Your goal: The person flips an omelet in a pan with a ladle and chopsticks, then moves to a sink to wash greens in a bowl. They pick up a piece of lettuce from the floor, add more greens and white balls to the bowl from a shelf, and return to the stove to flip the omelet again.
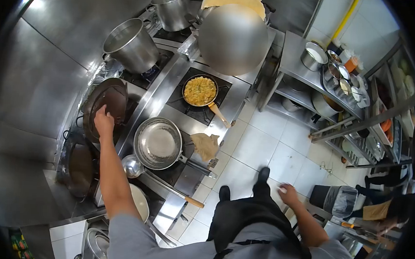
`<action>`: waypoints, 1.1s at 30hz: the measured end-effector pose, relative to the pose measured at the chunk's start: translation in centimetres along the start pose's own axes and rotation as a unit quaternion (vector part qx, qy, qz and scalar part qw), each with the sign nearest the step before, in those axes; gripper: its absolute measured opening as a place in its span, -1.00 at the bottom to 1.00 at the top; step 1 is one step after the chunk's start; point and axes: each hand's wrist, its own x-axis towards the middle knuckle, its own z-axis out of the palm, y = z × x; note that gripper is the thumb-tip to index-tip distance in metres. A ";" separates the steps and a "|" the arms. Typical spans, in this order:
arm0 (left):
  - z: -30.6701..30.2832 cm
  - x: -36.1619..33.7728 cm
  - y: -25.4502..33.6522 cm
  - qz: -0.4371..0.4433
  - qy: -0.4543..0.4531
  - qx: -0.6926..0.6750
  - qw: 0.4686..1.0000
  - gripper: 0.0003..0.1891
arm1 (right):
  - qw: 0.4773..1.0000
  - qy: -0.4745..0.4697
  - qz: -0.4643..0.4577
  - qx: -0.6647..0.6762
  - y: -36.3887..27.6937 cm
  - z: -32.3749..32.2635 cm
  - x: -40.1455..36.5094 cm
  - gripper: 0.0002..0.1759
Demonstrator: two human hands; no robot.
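My left hand (104,121) reaches over a dark wide pan (112,100) at the back of the stove, fingers pressed together; whatever they hold is too small to name. My right hand (287,193) hangs low over the floor with curled fingers around something small and white that I cannot make out. An empty metal pan (157,143) sits on a front burner, with a ladle (132,166) beside it. Further up, a frying pan (212,107) with a wooden handle holds a yellow egg-like mixture (200,91). A brown cloth (205,146) lies at the stove's edge.
Two tall pots (132,45) stand at the upper left. Metal shelves (294,63) with containers are at the upper right. A second dark pan (79,164) and a pale-filled pan (139,202) are near my left arm. Another person is at the right edge, by a bin (341,201).
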 end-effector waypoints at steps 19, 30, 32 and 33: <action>0.7 -36.2 41.1 -0.472 -0.252 -0.348 0.770 -0.74 | 0.876 -0.171 -0.418 0.168 -19.5 8.8 27.4 -0.59; 19.7 -34.0 29.4 -0.417 -0.174 0.017 0.892 -0.40 | 0.800 -0.482 0.139 0.328 -12.8 26.0 36.5 -0.50; 18.2 -30.8 31.1 -0.425 -0.267 0.088 0.860 -0.46 | 0.802 -0.487 0.118 0.325 -12.1 26.9 36.7 -0.49; 15.9 -27.3 34.3 -0.435 -0.299 0.176 0.831 -0.55 | 0.803 -0.491 0.096 0.325 -11.8 27.2 36.7 -0.48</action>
